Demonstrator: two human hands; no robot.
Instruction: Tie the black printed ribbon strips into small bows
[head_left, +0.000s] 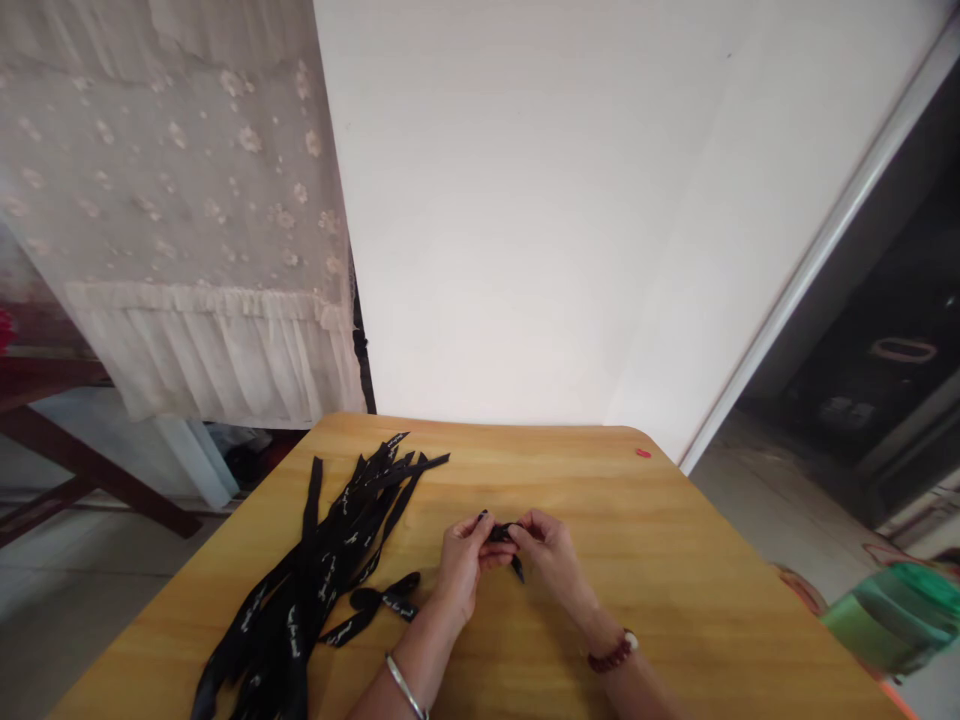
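Observation:
Between my two hands, above the middle of the wooden table [600, 610], is a short black ribbon [501, 533], bunched up, with one pointed tail hanging below. My left hand [463, 560] pinches its left side between thumb and fingers. On the right side, the thumb and fingertips of my right hand [551, 555] close on the same ribbon. Fingers hide much of its shape. Left of my hands lies a tied black ribbon bow [382, 603] with white lettering. Beyond it spreads a large pile of loose black ribbons [322, 560], also printed in white.
A small red piece [643, 453] lies near the table's far right corner. Behind the table stands a white panel [525, 220], with a lace curtain [217, 200] to its left. A green translucent container [892, 615] is at the right, beside the table. A dark wooden stand [82, 470] is at the left.

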